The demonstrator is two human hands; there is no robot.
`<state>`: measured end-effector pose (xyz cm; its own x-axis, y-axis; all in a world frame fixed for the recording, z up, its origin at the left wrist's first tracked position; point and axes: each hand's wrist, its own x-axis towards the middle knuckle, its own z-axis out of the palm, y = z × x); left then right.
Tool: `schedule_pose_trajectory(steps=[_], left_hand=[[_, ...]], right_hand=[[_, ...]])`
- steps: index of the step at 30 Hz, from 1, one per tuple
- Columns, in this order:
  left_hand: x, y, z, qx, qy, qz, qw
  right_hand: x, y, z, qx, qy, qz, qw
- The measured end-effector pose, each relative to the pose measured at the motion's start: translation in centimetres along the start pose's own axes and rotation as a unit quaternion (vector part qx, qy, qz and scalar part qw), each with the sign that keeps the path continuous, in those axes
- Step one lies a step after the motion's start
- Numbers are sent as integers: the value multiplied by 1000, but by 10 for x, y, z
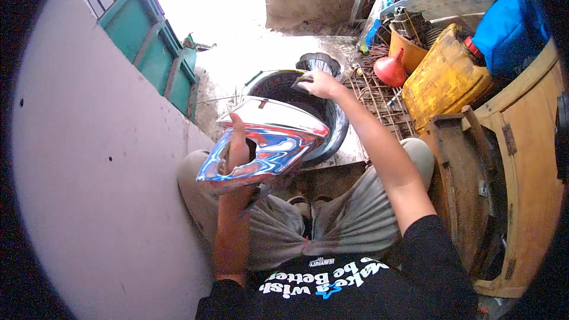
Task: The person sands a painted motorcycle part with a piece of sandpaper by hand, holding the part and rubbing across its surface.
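Note:
A glossy blue, red and white curved panel (278, 149) is held up in front of my knees. My left hand (238, 145) grips it through its opening, thumb up along the near left side. Behind the panel stands a black round basin (338, 136), partly hidden by it. My right hand (320, 85) is over the basin's far rim, fingers closed around a small dark piece (302, 80) too unclear to name. A dark container with a fluted rim (320, 62) sits just beyond that hand.
At right are a red funnel (391, 69), an orange bucket (405, 50), a yellow jerrycan (447, 77), a blue container (511, 32), a rusty metal grid (382, 98) and a wooden cabinet piece (530, 166). A white wall (106, 160) and green frame (154, 47) are at left.

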<state>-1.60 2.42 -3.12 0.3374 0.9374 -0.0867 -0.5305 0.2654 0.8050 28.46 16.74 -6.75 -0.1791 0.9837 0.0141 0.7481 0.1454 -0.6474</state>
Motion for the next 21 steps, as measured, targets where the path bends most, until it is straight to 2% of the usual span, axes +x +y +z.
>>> schedule_pose_trajectory(steps=[2,4,5,6,8,10,11,13,14,17,19,21], left_hand=[[5,6,-2,-40,14,-5,999],[10,12,-7,-61,23,-5,998],[15,14,-7,-73,26,-5,997],[17,17,-8,-84,27,-2,996],[20,22,-9,-98,31,-2,995],[23,28,-12,-104,33,-7,994],[23,28,-14,-107,35,-10,994],[23,26,-8,-141,42,2,989],[23,20,1,-197,69,37,977],[15,38,34,-94,154,21,983],[45,4,-68,-104,34,-36,993],[43,-8,-25,-226,50,-6,973]], right_hand=[[11,61,30,-43,95,45,993],[4,90,55,-74,34,129,988],[-6,90,64,-225,-14,126,966],[-18,68,66,-278,-67,101,953],[-17,76,99,-261,-133,107,950],[-32,121,142,-88,-65,-13,994],[-31,129,155,-45,-66,-33,996],[-23,126,164,-22,-91,-19,995],[-17,120,166,-29,-109,-1,994],[-4,109,165,-37,-144,37,988],[-2,111,158,-10,-157,56,986],[-1,124,142,51,-151,78,984]])
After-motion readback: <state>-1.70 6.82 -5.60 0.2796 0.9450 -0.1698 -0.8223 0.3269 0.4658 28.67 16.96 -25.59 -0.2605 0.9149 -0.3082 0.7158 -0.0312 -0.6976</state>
